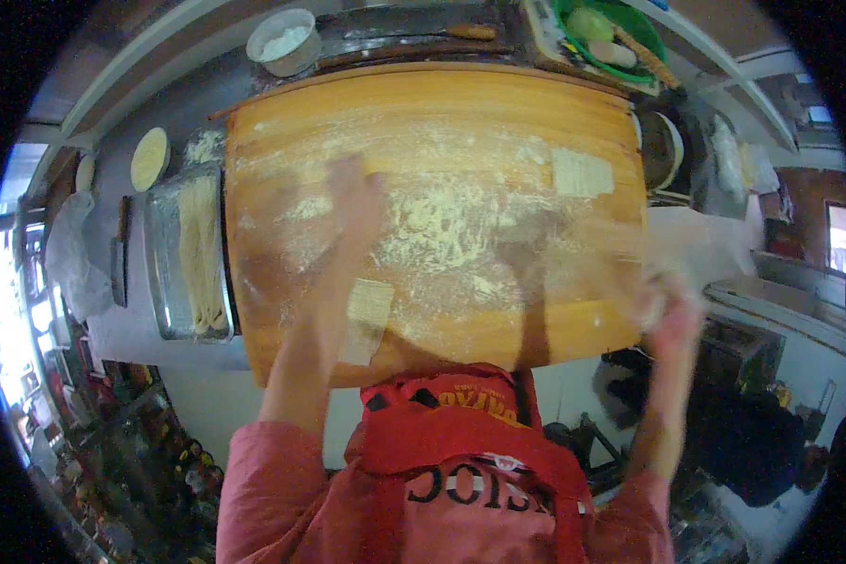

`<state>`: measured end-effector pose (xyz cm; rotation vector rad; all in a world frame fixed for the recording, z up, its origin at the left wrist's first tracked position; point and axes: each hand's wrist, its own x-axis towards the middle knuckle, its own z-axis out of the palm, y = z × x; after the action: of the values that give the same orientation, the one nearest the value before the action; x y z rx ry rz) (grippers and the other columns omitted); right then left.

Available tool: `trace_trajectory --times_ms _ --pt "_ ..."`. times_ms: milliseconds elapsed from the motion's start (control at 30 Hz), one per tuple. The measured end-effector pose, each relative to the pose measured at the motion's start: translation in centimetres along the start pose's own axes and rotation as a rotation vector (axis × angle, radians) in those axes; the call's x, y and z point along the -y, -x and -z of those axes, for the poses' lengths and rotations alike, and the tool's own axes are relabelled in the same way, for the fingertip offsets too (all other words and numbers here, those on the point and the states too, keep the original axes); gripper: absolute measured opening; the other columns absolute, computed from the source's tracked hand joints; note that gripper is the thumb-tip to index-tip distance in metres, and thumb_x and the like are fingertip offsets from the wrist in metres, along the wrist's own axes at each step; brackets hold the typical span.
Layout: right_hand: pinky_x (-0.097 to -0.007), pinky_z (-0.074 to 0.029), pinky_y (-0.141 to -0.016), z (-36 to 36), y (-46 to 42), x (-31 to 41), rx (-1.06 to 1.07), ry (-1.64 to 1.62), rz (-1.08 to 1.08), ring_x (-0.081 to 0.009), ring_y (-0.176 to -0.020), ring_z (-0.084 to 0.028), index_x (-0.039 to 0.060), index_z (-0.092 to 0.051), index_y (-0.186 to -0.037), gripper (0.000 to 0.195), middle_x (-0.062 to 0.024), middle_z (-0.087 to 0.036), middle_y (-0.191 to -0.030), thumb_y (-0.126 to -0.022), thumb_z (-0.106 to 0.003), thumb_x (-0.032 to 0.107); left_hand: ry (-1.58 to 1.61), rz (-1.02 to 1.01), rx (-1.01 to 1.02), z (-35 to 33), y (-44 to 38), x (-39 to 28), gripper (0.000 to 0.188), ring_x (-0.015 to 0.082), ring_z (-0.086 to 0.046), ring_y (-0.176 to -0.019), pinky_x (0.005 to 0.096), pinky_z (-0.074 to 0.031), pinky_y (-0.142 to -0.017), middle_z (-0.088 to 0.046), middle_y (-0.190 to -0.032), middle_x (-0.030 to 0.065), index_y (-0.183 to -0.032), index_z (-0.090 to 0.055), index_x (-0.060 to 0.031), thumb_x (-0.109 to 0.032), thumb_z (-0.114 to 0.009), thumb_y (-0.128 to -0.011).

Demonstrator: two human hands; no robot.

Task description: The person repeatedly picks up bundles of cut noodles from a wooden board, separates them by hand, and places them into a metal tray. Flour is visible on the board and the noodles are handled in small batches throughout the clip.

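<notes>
My left hand (356,190) is blurred by motion above the left half of a floured wooden board (430,92). Its thumb looks apart from the fingers, and nothing shows in it. My right hand (670,307), also blurred, is past the board's right edge, beside a pale, translucent smear (624,243); whether it grips anything is unclear. A flat, pale piece of dough (371,310) lies by my left forearm, partly covered by it. Another rectangular piece of dough (582,173) rests near the board's right side. Loose flour (437,218) is spread across the middle.
Left of the board, a metal tray (166,282) holds long noodle strands (201,261). A knife (119,254) and a pale bowl (150,159) are beyond it. At the back are a flour tub (282,44), a rolling pin (409,51) and a green basket (656,46).
</notes>
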<state>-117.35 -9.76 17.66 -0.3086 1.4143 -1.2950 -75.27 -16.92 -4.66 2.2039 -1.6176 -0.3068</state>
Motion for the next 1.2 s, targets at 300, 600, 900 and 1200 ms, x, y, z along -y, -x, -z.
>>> trace_trajectory --times_ms 300,600,900,1200 --pt "-0.0302 -0.048 -0.065 4.7 -0.6 -12.5 0.213 -0.222 -0.265 -0.0162 -0.072 -0.055 0.0058 -0.058 -0.102 0.019 -0.0048 -0.057 -0.079 -0.087 -0.054 0.016 0.345 -0.793 0.421 -3.3 3.8 -7.8 0.049 0.0352 -0.026 -0.135 0.0493 -0.020 -0.110 -0.038 -0.140 0.0148 -0.129 -0.047 -0.0098 -0.028 -0.058 -0.085" --pt "-0.0330 -0.049 -0.073 0.4 -0.7 -12.5 0.120 -0.129 -0.319 -0.0210 -0.084 -0.058 0.0045 -0.056 -0.102 0.020 -0.0087 -0.059 -0.086 -0.087 -0.056 0.017 0.109 -1.006 0.317 -2.2 6.3 -10.8 0.052 0.0363 -0.026 -0.131 0.0672 -0.018 -0.100 -0.036 -0.138 0.0114 -0.117 -0.054 -0.0120 -0.039 -0.067 -0.074" --pt "-0.0325 -0.036 -0.060 -1.8 -0.6 -12.1 0.329 -0.278 -0.372 -0.0166 -0.062 -0.041 0.0097 -0.052 -0.092 0.010 -0.0032 -0.047 -0.071 -0.090 -0.051 0.019 0.182 -0.556 -0.101 -1.4 -3.9 -4.4 0.019 0.0299 -0.053 -0.099 0.0402 -0.042 -0.086 -0.059 -0.098 0.0100 -0.096 -0.062 -0.0085 -0.017 -0.057 -0.080" --pt "-0.0357 -0.038 -0.062 -3.3 -0.8 -11.3 0.120 -0.190 -0.223 -0.0179 -0.062 -0.043 0.0077 -0.054 -0.095 0.018 -0.0019 -0.046 -0.070 -0.088 -0.054 0.024 -0.057 0.244 0.115 6.6 -9.9 11.4 0.025 0.0339 -0.065 -0.073 0.0429 -0.050 -0.064 -0.066 -0.074 0.0159 -0.081 -0.067 -0.0027 -0.026 -0.060 -0.077"
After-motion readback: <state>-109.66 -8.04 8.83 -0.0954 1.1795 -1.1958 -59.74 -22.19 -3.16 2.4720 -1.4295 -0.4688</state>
